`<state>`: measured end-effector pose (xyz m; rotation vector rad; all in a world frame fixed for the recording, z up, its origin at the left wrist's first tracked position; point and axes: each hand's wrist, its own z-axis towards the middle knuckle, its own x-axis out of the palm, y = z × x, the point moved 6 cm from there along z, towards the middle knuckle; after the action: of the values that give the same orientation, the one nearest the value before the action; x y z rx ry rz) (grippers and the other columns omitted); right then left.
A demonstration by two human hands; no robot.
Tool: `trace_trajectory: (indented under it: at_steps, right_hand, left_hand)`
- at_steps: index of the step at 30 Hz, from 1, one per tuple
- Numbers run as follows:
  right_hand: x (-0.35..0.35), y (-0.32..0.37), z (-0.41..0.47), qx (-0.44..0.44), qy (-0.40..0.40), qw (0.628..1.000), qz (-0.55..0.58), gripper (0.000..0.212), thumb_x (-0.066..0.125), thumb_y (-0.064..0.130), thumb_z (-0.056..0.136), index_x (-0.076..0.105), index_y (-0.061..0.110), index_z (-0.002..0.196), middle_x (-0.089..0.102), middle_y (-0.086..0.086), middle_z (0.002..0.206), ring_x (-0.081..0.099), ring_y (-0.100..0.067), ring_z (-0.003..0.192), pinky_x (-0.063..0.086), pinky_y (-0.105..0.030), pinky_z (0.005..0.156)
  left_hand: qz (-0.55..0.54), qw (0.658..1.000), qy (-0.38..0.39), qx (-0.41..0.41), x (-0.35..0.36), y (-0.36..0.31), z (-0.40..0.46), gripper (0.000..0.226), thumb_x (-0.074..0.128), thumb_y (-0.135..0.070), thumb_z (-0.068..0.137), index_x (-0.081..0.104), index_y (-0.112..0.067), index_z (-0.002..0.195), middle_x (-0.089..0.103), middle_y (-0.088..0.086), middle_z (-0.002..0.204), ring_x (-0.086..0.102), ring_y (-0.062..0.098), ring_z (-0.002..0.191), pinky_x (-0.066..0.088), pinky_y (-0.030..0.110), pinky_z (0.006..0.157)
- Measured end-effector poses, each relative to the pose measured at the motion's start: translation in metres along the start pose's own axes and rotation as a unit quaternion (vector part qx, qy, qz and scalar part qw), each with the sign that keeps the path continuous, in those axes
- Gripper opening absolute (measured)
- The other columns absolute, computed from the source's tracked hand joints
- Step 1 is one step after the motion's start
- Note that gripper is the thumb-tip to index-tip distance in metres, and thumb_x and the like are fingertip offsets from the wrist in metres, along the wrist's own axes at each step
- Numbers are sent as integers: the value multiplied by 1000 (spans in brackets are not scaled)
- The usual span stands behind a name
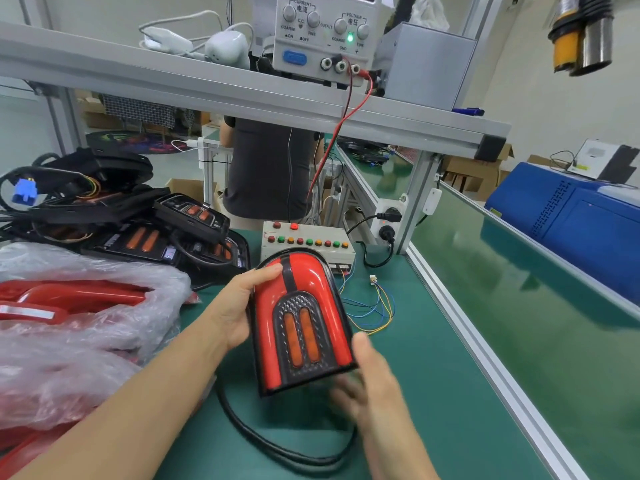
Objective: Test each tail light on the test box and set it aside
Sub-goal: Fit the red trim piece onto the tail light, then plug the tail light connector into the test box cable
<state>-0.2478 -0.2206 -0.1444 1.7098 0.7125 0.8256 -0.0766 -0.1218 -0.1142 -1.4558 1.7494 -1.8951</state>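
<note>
test box (308, 244) behind held tail light (298, 320), bagged lights (79, 306) left

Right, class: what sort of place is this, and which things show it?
Probably a factory test bench: a power supply on the shelf, a button-studded test box, and a tail light held in the left hand.

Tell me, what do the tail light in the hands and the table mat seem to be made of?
Tail light: probably glossy moulded plastic, since its red lens shows sharp highlights; the dark middle looks textured. Mat: apparently green rubber or vinyl, smooth with a dull sheen.
</note>
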Motion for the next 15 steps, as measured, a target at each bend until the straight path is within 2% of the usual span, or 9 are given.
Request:
trace_trajectory:
  at_steps: [2, 3, 5, 8, 10, 12, 13, 14, 15]
  right_hand:
    - [-17, 21, 7, -46, 0, 999, 18, 66, 60, 65, 59, 65, 21, 109, 71, -3, 110, 69, -13, 100, 53, -28, 85]
    - [-16, 26, 10, -39, 36, 998, 30, 67, 61, 63, 61, 66, 18, 111, 72, -5, 112, 69, -12, 100, 54, -27, 84]
    - [2, 27, 10, 25, 140, 989, 49, 69, 69, 62, 69, 69, 13, 118, 69, -11, 119, 67, -19, 106, 55, -33, 89]
    - [24, 22, 9, 98, 250, 950, 161, 85, 89, 58, 49, 71, 8, 115, 65, -19, 124, 66, -30, 110, 51, -45, 98]
    - [26, 23, 12, 89, 274, 934, 210, 91, 95, 49, 41, 70, 4, 115, 63, -22, 125, 64, -34, 112, 48, -49, 100]
    - [28, 24, 13, 70, 280, 929, 234, 92, 96, 45, 45, 66, 1, 121, 58, -25, 131, 56, -39, 121, 39, -54, 109]
    - [28, 25, 14, 58, 274, 929, 241, 92, 95, 44, 47, 65, 1, 122, 56, -26, 133, 54, -40, 123, 36, -55, 110]
    - [27, 26, 15, 45, 262, 929, 256, 91, 95, 45, 46, 66, 2, 121, 57, -26, 132, 56, -40, 121, 40, -56, 107]
    - [23, 29, 18, 27, 242, 930, 277, 89, 95, 46, 44, 69, 4, 117, 60, -25, 129, 60, -38, 116, 46, -54, 101]
  left_hand:
    - [-10, 999, 38, -8, 4, -1, 0, 24, 65, -20, 72, 73, -5, 89, 73, 14, 81, 70, 25, 64, 57, 32, 57]
    - [-11, 998, 59, -12, 10, 0, 0, 22, 64, -18, 72, 74, -6, 88, 73, 15, 81, 70, 25, 64, 57, 32, 57]
    - [3, 994, 107, -13, 30, 1, -1, 20, 65, -13, 72, 75, -8, 89, 73, 14, 81, 70, 25, 65, 57, 32, 59]
    - [27, 987, 157, 25, 59, 0, 1, 39, 67, -10, 70, 69, -9, 108, 71, 15, 93, 69, 25, 73, 58, 35, 67]
    - [82, 985, 133, 70, 69, -4, 6, 43, 69, -11, 70, 63, -10, 112, 71, 12, 98, 68, 23, 76, 57, 33, 69]
    - [164, 975, 105, 110, 77, -10, 8, 28, 71, -14, 80, 62, -15, 107, 70, 8, 104, 67, 20, 85, 55, 33, 76]
    - [220, 963, 86, 131, 78, -13, 9, 17, 65, -21, 88, 63, -18, 105, 69, 6, 107, 66, 17, 91, 53, 32, 83]
    - [297, 940, 53, 158, 75, -19, 10, 14, 58, -29, 93, 63, -21, 103, 68, 3, 109, 64, 15, 96, 50, 31, 87]
    - [400, 898, -2, 181, 64, -27, 9, 18, 52, -35, 95, 63, -22, 102, 67, 0, 108, 62, 14, 100, 48, 31, 88]
